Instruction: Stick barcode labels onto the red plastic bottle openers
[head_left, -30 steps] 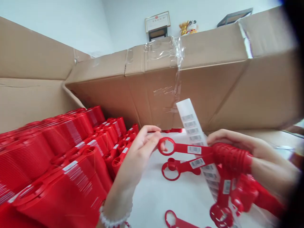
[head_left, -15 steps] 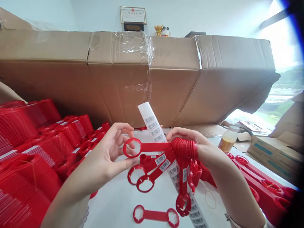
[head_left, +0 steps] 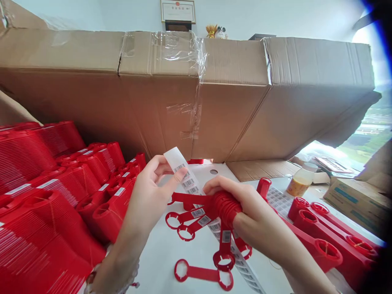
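My left hand (head_left: pixel 151 192) pinches the top end of a white strip of barcode labels (head_left: pixel 190 184) between thumb and fingers. The strip runs down behind the red pieces to the lower right. A bunch of flat red plastic pieces with a ring at each end (head_left: pixel 225 206) is gathered in my right hand (head_left: pixel 245 200), their handles fanned out to the left and below. Several handles carry a barcode label (head_left: pixel 226 236). One handle points toward my left hand, its ring partly hidden there. Below, a single red double-ring piece (head_left: pixel 203 273) lies flat on the white table (head_left: pixel 153 261).
Stacks of red pieces (head_left: pixel 33 155) fill the left side. More bundled red stacks (head_left: pixel 330 228) lie at right, near a sheet of labels (head_left: pixel 278 200), a jar with yellowish contents (head_left: pixel 302 179) and a carton (head_left: pixel 352 200). A large cardboard box (head_left: pixel 159 106) spans the back.
My left hand, open beside a red ring before, has closed on the strip's top end. That end has shifted down and left. My right hand still holds the bunch, now turned more palm-down.
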{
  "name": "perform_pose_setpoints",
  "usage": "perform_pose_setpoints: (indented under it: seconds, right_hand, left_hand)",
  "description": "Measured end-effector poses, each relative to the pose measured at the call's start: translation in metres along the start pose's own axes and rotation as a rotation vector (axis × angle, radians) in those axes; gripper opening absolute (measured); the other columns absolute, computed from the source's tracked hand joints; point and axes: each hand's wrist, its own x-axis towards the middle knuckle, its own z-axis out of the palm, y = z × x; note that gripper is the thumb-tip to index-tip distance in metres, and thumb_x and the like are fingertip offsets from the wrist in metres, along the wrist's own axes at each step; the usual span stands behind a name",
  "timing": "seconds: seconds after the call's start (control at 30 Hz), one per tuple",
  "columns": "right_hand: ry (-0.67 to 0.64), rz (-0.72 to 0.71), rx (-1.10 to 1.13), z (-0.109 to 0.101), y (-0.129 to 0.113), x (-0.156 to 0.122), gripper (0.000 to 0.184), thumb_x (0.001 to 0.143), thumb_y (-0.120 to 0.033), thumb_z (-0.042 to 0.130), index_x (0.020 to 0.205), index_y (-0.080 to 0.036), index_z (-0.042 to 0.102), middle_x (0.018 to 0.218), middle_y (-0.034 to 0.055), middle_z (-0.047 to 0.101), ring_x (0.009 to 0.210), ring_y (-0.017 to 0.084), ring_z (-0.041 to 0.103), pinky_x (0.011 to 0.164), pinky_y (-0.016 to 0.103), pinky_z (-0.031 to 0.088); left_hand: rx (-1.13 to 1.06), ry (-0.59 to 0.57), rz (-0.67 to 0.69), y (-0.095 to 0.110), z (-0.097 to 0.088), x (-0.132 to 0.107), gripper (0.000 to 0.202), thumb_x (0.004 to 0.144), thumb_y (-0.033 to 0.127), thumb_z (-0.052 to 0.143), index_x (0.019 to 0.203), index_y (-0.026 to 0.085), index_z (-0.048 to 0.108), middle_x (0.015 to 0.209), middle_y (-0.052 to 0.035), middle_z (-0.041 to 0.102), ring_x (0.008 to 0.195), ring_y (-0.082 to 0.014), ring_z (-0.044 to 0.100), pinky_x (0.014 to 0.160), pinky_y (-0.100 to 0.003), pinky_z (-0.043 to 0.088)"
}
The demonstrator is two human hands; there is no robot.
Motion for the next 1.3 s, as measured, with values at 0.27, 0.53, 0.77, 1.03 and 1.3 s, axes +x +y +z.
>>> perform_pose_setpoints:
  seconds: [0.27,0.53,0.77,1.03,1.3]
  right_hand:
    - [0.019,-0.024,-0.045,-0.002,-0.004,0.001,0.038,0.080,0.000,0.042,0.098,-0.024,0.065,0.089,-0.0018,0.073,0.075,0.017,0.061,0.063,0.027,0.045]
    - [0.086,-0.054,-0.077,-0.002,-0.003,-0.001,0.041,0.076,0.002,0.041,0.098,-0.025,0.062,0.079,-0.0041,0.069,0.067,0.015,0.056,0.057,0.025,0.040]
    - [0.077,-0.021,-0.120,-0.003,-0.006,0.001,0.040,0.074,0.002,0.042,0.096,-0.025,0.061,0.077,-0.0047,0.067,0.066,0.015,0.053,0.056,0.025,0.039]
    - [0.078,-0.033,-0.086,-0.004,-0.002,0.003,0.037,0.075,0.001,0.043,0.095,-0.023,0.062,0.076,-0.0032,0.067,0.065,0.015,0.054,0.055,0.024,0.039]
    - [0.068,0.000,-0.102,-0.003,0.000,0.004,0.038,0.075,0.000,0.042,0.095,-0.024,0.063,0.075,-0.0042,0.066,0.062,0.014,0.051,0.052,0.025,0.037]
  left_hand:
    - [-0.144,-0.001,-0.037,0.001,0.003,0.000,0.029,0.088,0.044,0.077,0.101,0.024,0.061,0.099,0.0004,0.076,0.092,-0.0200,0.074,0.079,-0.029,0.057]
    - [0.038,0.062,0.056,-0.005,0.007,0.001,0.025,0.095,0.050,0.067,0.089,0.025,0.064,0.086,0.0029,0.067,0.076,-0.0125,0.062,0.066,-0.022,0.049]
    - [0.079,0.058,0.089,-0.006,0.006,0.002,0.020,0.095,0.046,0.066,0.093,0.026,0.067,0.105,0.0000,0.068,0.101,-0.0193,0.064,0.087,-0.030,0.049]
    - [0.187,0.068,0.068,-0.008,0.003,0.002,0.028,0.093,0.055,0.064,0.093,0.027,0.065,0.120,-0.0018,0.063,0.113,-0.0253,0.063,0.082,-0.034,0.046]
    - [0.269,0.111,0.195,-0.011,0.004,0.005,0.025,0.093,0.041,0.067,0.077,0.023,0.059,0.114,-0.0015,0.059,0.112,-0.0220,0.061,0.082,-0.030,0.048]
